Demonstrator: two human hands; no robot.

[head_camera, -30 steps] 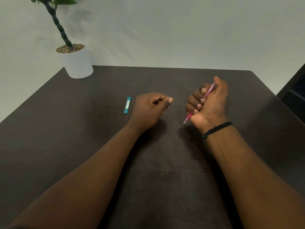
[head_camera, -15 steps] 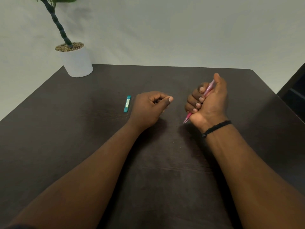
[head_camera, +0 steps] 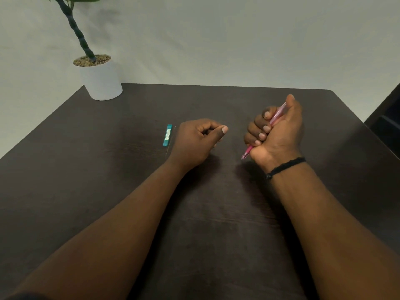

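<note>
Fingers (head_camera: 258, 126) of the right hand (head_camera: 276, 137) stay curled tight round the pink mechanical pencil (head_camera: 277, 113), right of centre, its tip angled down to the near left and the thumb over its far end, as before. The left hand (head_camera: 194, 141) still rests on the dark table (head_camera: 97, 180), fingers curled with nothing showing between them. The teal lead case (head_camera: 167, 135) lies just left, unmoved.

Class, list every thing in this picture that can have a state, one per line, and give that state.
pink pen: held in a fist, tip pointing down towards the table
right hand: grips the pink pen, thumb at its top end
left hand: fingers curled, nothing visible in it
teal case: lying flat, untouched
potted plant: upright, far left corner
</note>
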